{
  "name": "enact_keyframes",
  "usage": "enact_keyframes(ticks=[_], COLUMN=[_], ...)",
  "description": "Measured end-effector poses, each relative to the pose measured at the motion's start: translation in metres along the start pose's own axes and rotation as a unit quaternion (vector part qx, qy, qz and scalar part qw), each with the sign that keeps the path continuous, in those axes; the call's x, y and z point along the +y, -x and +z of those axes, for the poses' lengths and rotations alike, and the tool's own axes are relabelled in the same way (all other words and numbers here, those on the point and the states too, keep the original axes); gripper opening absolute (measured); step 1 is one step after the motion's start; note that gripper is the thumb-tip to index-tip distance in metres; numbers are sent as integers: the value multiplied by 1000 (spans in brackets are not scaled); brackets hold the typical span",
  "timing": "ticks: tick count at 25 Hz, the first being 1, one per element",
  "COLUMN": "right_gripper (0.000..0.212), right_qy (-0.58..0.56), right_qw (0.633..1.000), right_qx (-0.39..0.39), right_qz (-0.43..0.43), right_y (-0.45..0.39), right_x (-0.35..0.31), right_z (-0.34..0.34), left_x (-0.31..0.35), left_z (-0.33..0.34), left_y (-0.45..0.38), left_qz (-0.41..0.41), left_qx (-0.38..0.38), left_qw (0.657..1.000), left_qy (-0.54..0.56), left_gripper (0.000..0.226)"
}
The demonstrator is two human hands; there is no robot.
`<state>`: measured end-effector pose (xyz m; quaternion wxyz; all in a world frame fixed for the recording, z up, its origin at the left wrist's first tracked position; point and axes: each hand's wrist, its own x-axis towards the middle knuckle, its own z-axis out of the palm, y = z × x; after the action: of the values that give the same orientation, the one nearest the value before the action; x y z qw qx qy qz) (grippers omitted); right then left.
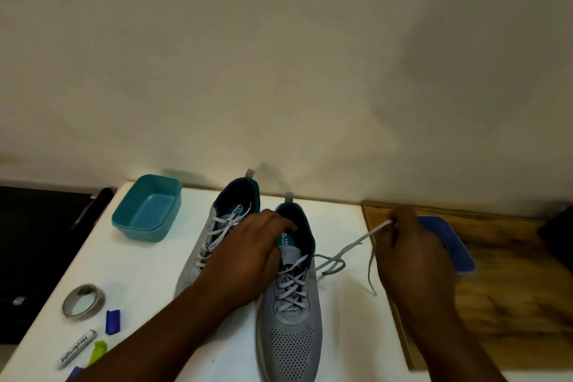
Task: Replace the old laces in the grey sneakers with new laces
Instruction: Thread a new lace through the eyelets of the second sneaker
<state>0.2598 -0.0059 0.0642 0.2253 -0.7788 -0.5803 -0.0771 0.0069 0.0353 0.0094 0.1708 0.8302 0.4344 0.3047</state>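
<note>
Two grey sneakers stand side by side on the white table [148,288], toes towards me. The right sneaker [290,319] has a grey lace [344,253] whose loose end runs off to the right. My left hand [254,248] grips the collar of the right sneaker, fingers curled into its opening. My right hand [409,245] pinches the tip of that lace and holds it stretched out to the right; a second strand hangs below the hand. The left sneaker [204,245] stays laced, partly hidden behind my left arm.
A teal plastic tub [148,209] sits at the back left. A tape roll [83,299], a blue cap [112,321], a white marker [77,350] and a green scrap [98,349] lie front left. At the right, a wooden board [511,273] carries a blue pad [452,245].
</note>
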Motion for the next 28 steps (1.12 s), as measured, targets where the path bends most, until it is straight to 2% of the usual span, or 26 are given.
enact_keyframes(ticks=[2,3,4,6,8,10,12,13,14,15,16,17,19,20,21,22,23,25,26,28], right_gripper=[14,12,13,28,39,35,25,22,20,20,21,24,25,23,19,17,17,17,15,11], right_qy=[-127,-178,-231,-333,-464,-614,-721,-743,-743,-729,-700,-658,-521,-442,-377,-332,-302,-292,-308,-352], right_qw=[985,973,958,930,882,787,680,653,653,670,702,741,833,869,894,910,921,928,924,907], right_qx=[109,135,139,94,42,22,14,7,-5,-27,-61,-105,-184,-204,-206,-202,-192,-168,-168,-197], right_qz=[-30,-66,-99,-127,-66,48,130,147,149,137,117,87,-23,-85,-127,-147,-156,-160,-153,-119], right_y=[3,8,13,26,30,23,9,4,3,4,9,16,30,35,38,40,40,41,40,40], right_x=[-18,-28,-38,-53,-63,-67,-66,-64,-64,-66,-68,-69,-70,-68,-66,-64,-64,-64,-65,-65], right_z=[-14,-17,-16,-11,-11,-20,-33,-38,-39,-39,-36,-31,-21,-14,-6,1,6,16,19,27], left_x=[14,26,41,72,83,75,61,58,58,61,67,76,73,70,68,64,63,58,54,47], left_z=[-7,-11,-12,-12,-7,-8,-7,-3,1,4,4,-1,-5,-8,-11,-11,-10,-5,-3,-5], left_y=[-2,-4,-5,-3,0,6,19,26,30,32,31,25,12,7,5,5,6,10,12,10], left_qz=[-25,-30,-31,-46,-86,-111,-45,-2,20,22,-36,-114,-224,-234,-239,-252,-282,-341,-354,-358], left_qx=[44,41,20,-54,-67,-70,-163,-211,-221,-198,-147,-77,32,71,87,99,108,110,112,124], left_qw=[995,988,976,932,890,904,948,957,959,963,956,928,843,829,834,833,814,752,737,749], left_qy=[90,149,213,355,443,407,268,200,176,183,252,347,487,502,490,483,497,553,564,544], left_gripper=[36,36,38,43,32,14,20,21,23,29,34,35,36,34,29,22,16,17,20,22])
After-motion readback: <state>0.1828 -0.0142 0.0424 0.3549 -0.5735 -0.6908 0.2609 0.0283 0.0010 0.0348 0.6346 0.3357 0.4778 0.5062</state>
